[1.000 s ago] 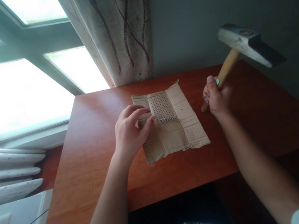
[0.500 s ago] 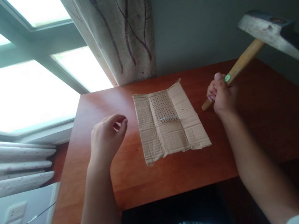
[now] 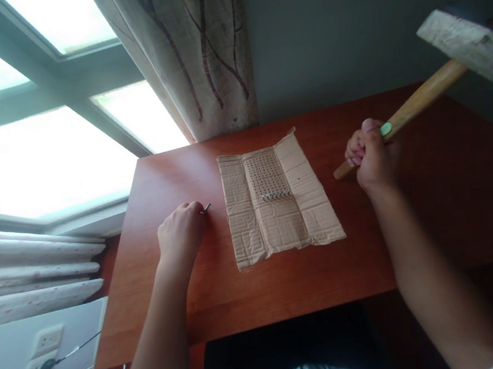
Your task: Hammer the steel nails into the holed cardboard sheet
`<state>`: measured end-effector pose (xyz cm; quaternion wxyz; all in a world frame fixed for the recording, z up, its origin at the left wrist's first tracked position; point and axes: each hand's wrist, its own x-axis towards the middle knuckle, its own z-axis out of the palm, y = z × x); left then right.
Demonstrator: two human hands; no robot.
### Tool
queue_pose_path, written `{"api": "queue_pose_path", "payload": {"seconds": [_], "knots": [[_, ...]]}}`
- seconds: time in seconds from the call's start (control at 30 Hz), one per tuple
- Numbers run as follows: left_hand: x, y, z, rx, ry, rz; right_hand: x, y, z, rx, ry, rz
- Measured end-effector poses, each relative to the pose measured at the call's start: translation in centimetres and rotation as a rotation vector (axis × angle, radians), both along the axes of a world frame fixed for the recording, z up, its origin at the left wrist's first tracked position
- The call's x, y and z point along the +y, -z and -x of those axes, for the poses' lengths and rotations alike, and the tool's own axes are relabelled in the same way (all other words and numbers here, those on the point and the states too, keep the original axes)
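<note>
My left hand [image 3: 182, 226] is closed over the table, left of the cardboard, and a short silvery nail [image 3: 206, 208] sticks out from its fingertips. My right hand [image 3: 374, 152] grips the wooden handle of a hammer [image 3: 427, 91] low down, near a green sticker. The hammer's head is raised at the upper right and partly cut off by the picture's edge. Between my hands lies a creased piece of cardboard [image 3: 281, 225] with a grid of small dark holes [image 3: 265, 173]. A row of silvery nails [image 3: 276, 195] runs along the grid's near edge.
The cardboard rests on a reddish-brown wooden table [image 3: 252, 295]. A window [image 3: 22, 171] and a patterned curtain [image 3: 193, 52] stand behind it. Sockets [image 3: 44, 356] with a plug and cables are on the wall at the lower left.
My left hand has turned and its fingers have closed; a nail now shows at its tips. The hammer has shifted to the right, its head going partly out of the picture.
</note>
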<state>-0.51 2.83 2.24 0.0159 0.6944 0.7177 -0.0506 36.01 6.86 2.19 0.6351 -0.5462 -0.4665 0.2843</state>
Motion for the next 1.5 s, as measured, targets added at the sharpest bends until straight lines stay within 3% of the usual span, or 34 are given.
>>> {"api": "queue_pose_path", "payload": {"seconds": [0.1,0.17,0.37,0.5,0.63,0.8,1.23,1.4,1.5], "knots": [[0.2,0.4,0.1,0.003,-0.006,-0.001,0.1,0.3,-0.2,0.02,-0.008,-0.045],[0.3,0.6,0.3,-0.114,-0.008,-0.043,0.2,0.4,-0.3,-0.006,-0.008,-0.058],[0.0,-0.7,-0.5,-0.99,-0.079,-0.338,0.3,0.5,-0.3,-0.071,0.076,0.071],[-0.9,-2.5,-3.4,-1.26,-0.005,-0.369,0.2,0.5,-0.1,-0.114,0.034,0.061],[-1.3,-3.1,-6.0,-1.21,0.108,-0.334,0.0,0.3,0.1,-0.197,-0.036,0.077],[-1.0,-2.8,-7.5,-1.086,0.222,-0.323,-0.1,0.4,0.2,-0.165,-0.022,0.046],[-0.8,-2.4,-7.9,-0.883,0.343,-0.388,0.1,0.5,-0.1,-0.059,0.017,0.004],[-0.8,-2.4,-7.8,-0.863,0.359,-0.396,0.5,0.9,-0.1,0.047,-0.033,-0.146],[-0.8,-2.4,-7.8,-0.852,0.357,-0.391,0.7,1.2,-0.1,0.029,-0.066,-0.153]]}}
